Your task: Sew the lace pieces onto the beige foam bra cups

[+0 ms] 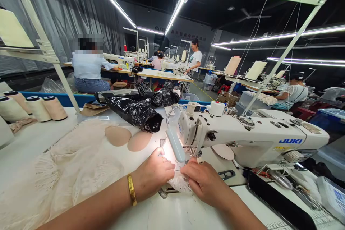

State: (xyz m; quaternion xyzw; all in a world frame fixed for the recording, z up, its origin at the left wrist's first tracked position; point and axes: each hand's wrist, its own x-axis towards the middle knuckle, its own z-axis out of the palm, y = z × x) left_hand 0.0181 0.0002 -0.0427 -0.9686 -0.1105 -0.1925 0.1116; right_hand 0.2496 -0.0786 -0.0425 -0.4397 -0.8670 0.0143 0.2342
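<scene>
Under the lit needle area of a white sewing machine [253, 143], a small piece of cream lace fabric [180, 182] lies between my two hands. My left hand [155, 172], with a gold bracelet at the wrist, has its fingers curled at the left side of the lace. On the other side my right hand [203, 179] pinches the lace's edge close to the presser foot. A grey lamp [175, 145] hangs over the spot and hides part of the needle. Two beige oval pads [139, 141] rest on the table behind my left hand.
Cream lace garments [78, 172] spread over the table at left. Black plastic bags [134, 113] lie behind the machine. A black phone-like slab [280, 201] and tools sit at right. Thread cones [37, 109] stand at far left. Co-workers [90, 66] sit at other machines beyond.
</scene>
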